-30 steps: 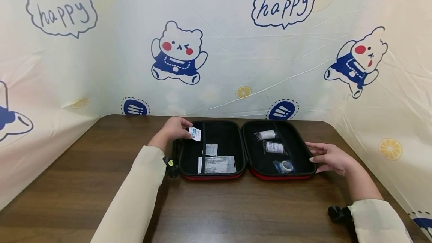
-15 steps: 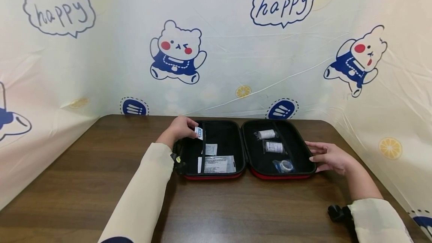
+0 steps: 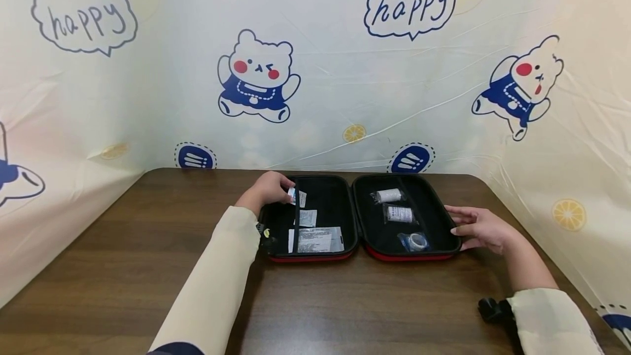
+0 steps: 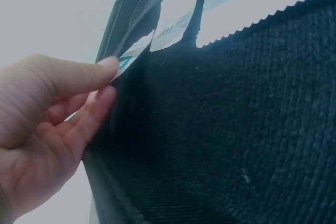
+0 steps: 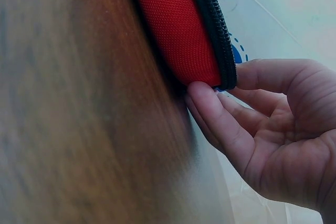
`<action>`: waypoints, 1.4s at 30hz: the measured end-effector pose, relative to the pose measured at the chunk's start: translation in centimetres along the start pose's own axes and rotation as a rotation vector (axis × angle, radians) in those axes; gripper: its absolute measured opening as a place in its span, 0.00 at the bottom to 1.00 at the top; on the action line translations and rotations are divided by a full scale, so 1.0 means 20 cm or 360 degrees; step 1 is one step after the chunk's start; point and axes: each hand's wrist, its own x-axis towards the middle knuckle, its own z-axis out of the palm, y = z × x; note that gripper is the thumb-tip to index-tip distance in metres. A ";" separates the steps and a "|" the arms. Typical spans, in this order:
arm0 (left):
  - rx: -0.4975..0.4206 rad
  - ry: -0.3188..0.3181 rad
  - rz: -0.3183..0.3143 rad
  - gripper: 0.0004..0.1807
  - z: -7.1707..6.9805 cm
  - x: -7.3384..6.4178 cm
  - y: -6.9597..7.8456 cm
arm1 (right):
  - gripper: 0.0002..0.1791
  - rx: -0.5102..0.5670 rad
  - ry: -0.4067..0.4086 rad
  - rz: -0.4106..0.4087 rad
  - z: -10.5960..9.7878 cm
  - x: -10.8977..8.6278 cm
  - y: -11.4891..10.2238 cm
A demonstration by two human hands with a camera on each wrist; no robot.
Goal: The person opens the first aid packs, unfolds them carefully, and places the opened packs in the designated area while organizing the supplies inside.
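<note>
A red case with a black lining (image 3: 327, 193) lies unfolded on the table. At the back of its left half, my left hand (image 3: 271, 188) pinches a small white-and-blue packet (image 3: 302, 199) between thumb and fingers. The packet passes beneath a black elastic strap (image 3: 297, 215), its far end showing beyond. Two more packets sit under that strap: a small silvery one (image 3: 308, 218) and a larger printed one (image 3: 320, 240). In the left wrist view the pinched packet (image 4: 134, 52) shows at the fingertips. My right hand (image 3: 480, 229) holds the case's right edge, fingers around the red zippered side (image 5: 178, 30).
The right half holds two wrapped white rolls, an upper roll (image 3: 389, 195) and a labelled roll (image 3: 400, 214), plus a ring-shaped roll in a blue-and-clear wrapper (image 3: 416, 242). Another strap crosses that half. The wooden table (image 3: 315, 300) meets a patterned curtain (image 3: 335, 70) behind.
My left hand has moved right, sliding the small packet under the strap until its end came out on the other side. The right hand stays at the case's edge.
</note>
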 end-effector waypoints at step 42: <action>-0.0192 -0.0077 -0.0056 0.26 0.03 0.03 0.01 | 0.41 -0.0001 0.0002 -0.0001 0.00 0.00 0.00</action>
